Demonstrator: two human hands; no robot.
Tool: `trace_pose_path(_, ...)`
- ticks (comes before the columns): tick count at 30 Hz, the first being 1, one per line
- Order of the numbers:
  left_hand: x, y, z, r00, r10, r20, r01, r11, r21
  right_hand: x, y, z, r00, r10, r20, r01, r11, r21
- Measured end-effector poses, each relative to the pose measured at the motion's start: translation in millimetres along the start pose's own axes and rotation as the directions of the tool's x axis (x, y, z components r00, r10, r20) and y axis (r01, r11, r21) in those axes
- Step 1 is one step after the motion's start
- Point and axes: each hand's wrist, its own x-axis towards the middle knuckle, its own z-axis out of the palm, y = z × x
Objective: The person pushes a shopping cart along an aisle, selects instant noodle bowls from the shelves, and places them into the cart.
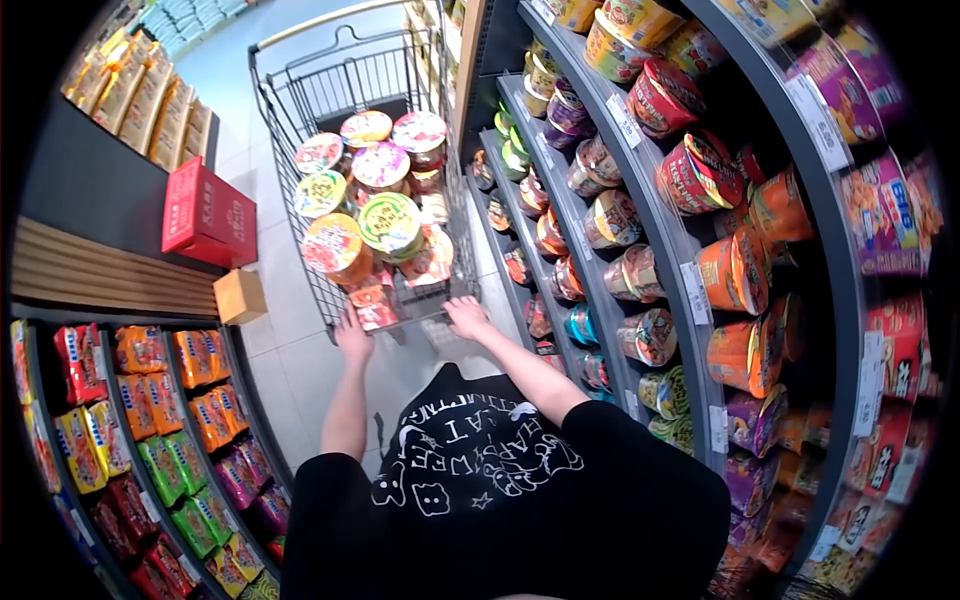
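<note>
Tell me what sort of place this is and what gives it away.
Most likely a supermarket's instant-food aisle: dark grey shelves stocked with colourful round tubs, white rectangular price labels along the shelf edges, and a black wire shopping cart loaded with similar tubs.

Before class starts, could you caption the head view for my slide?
Left hand and right hand at the near end of a shopping cart carrying colourful tubs, between stocked shelves.

One cart [385, 108], two hands [466, 316]
</note>
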Motion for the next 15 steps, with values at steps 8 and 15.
trace_pose_path(8,50,3,-8,0.991,-0.132,-0.013,0.133,0.99,0.054,60,12,-47,0.947,-0.122,0.296,0.081,0.986,0.148)
trace_pose_path(15,77,4,-19,0.939,-0.287,0.189,0.272,0.957,0.103,125,69,-129,0.913,-0.111,0.393,-0.322,0.396,0.86)
